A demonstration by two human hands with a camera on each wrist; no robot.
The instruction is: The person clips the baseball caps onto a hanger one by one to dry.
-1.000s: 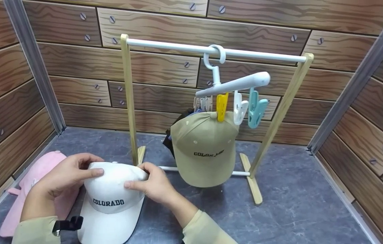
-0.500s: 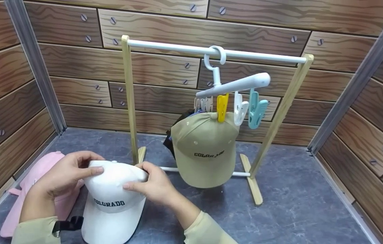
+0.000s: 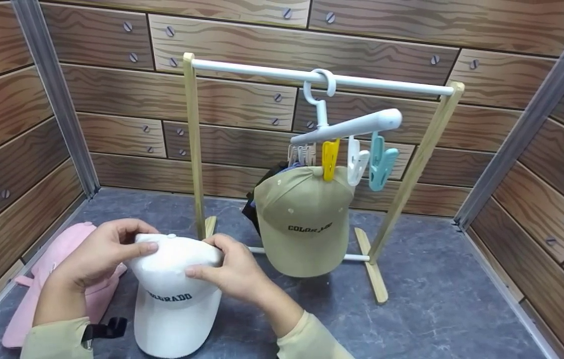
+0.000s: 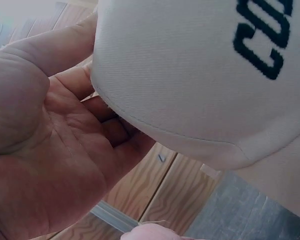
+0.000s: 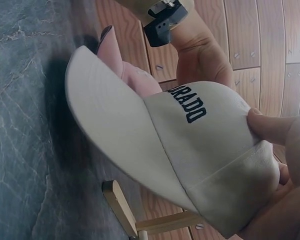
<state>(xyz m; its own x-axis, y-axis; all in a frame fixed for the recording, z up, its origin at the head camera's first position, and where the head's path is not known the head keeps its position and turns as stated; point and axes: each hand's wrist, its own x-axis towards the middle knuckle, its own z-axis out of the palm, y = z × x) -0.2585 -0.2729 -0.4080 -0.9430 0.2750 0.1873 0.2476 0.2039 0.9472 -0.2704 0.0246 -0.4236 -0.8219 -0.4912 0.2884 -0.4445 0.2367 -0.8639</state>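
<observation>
A white baseball cap (image 3: 174,264) with dark COLORADO lettering hangs brim-down between both hands at the front left. My left hand (image 3: 107,252) pinches the crown's left side, thumb in front and fingers behind. On the opposite side my right hand (image 3: 234,269) grips the crown the same way. The left wrist view shows the cap's side panel (image 4: 190,90) close up, with fingers curled behind its edge. In the right wrist view the brim (image 5: 110,120) points at the table and the right thumb (image 5: 270,126) presses on the crown.
A wooden rack (image 3: 193,149) with a white top bar carries a white hanger (image 3: 351,127). A tan cap (image 3: 306,234) hangs there by a yellow clip (image 3: 330,159), beside white and teal clips (image 3: 383,162), with a darker item behind. A pink cap (image 3: 62,254) lies at left.
Both hands have shifted the white cap slightly to the right and upward, its brim swinging right. Their grip looks the same. The hanging tan cap stays put.
</observation>
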